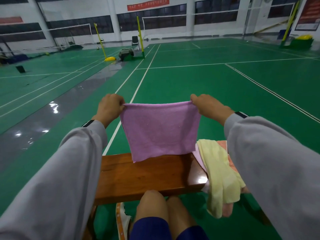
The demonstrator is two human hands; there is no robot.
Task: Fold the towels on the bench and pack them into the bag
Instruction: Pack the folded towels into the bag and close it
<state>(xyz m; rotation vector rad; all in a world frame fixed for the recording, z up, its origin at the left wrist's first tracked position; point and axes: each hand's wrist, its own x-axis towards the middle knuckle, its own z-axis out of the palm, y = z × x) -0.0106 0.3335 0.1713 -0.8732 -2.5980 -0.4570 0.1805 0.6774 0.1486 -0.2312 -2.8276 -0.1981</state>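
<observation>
A purple towel hangs spread in the air above the wooden bench. My left hand pinches its upper left corner and my right hand pinches its upper right corner. The towel's lower edge hangs just over the bench top. To the right on the bench lies a heap of towels: a pale yellow towel draped over the front edge, with a pink one and an orange-pink one under it. My right sleeve hides part of the heap. No bag is in view.
The bench stands on a green badminton court floor with white lines. My knees are against the bench's front edge, a white shoe below. Yellow net posts, a chair and bags stand far back.
</observation>
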